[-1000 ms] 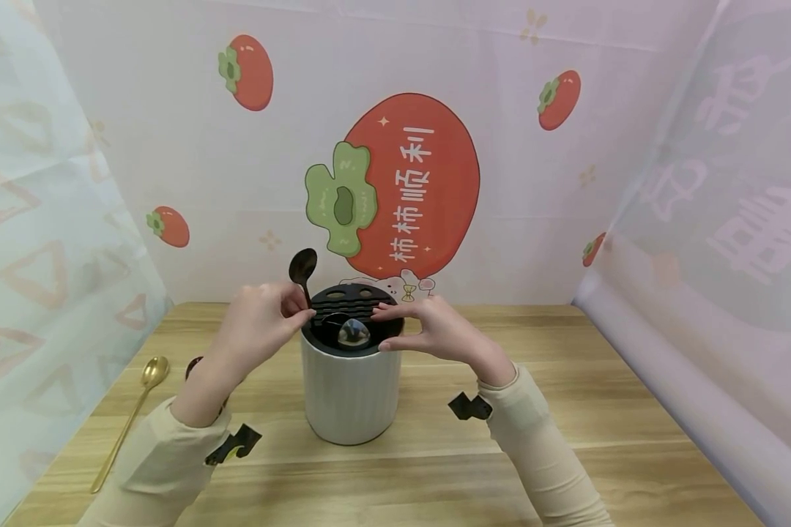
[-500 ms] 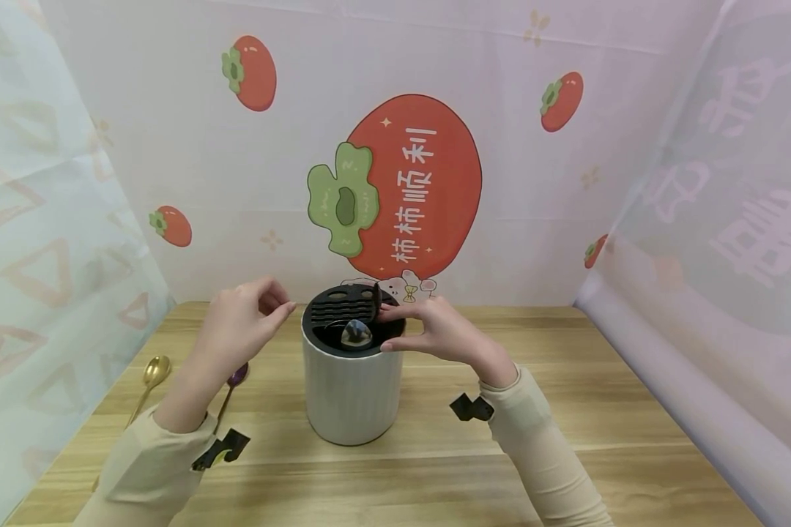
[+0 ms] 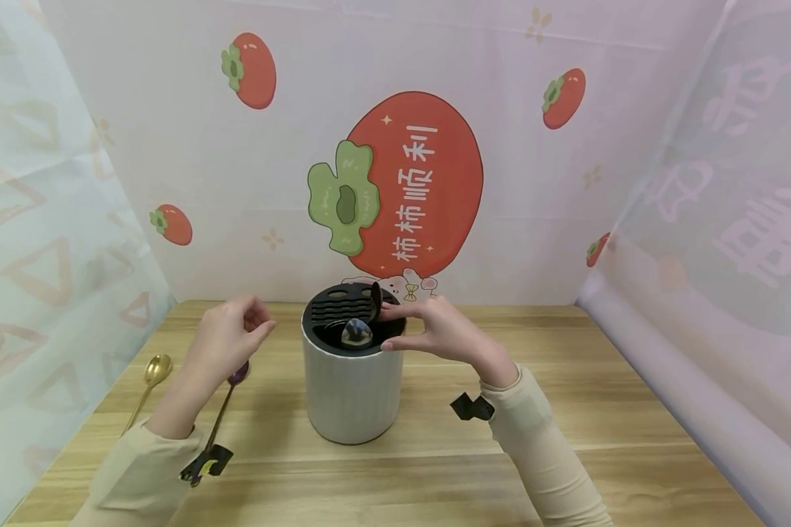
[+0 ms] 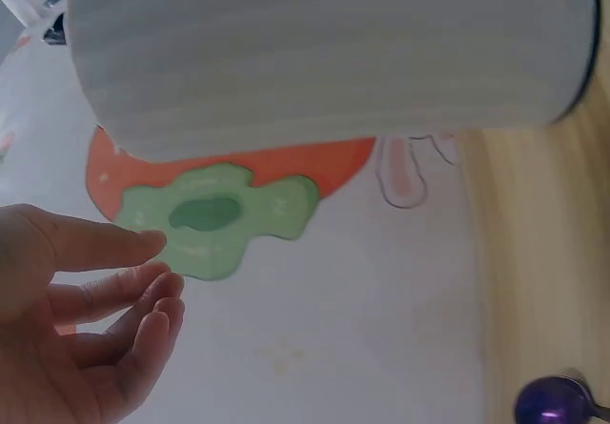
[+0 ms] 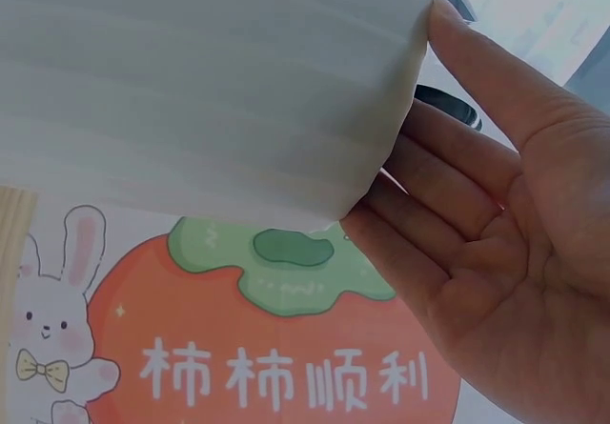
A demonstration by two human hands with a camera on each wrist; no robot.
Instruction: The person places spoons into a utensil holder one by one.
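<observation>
A white ribbed utensil holder (image 3: 352, 399) with a black slotted top stands on the wooden table. My right hand (image 3: 442, 333) holds its right rim, thumb at the front and fingers reaching over the top. In the right wrist view, the fingers pass behind the holder's edge. A black spoon (image 3: 376, 301) stands upright in the holder beside those fingertips, and a silver spoon (image 3: 357, 334) rests with its bowl up in the front opening. Left of the holder, my left hand (image 3: 227, 333) hovers with loosely curled fingers and nothing between them.
On the table's left lie a gold spoon (image 3: 157, 369) and a purple spoon (image 3: 239, 372), both partly covered by the left arm. Behind the table hangs a white cloth (image 3: 514, 219) printed with red persimmons; more cloth closes off both sides.
The black spoon, earlier in my left fingers at the holder's left side, now stands at its right. My left hand has let go and drawn away left, uncovering the purple spoon. My right hand stays.
</observation>
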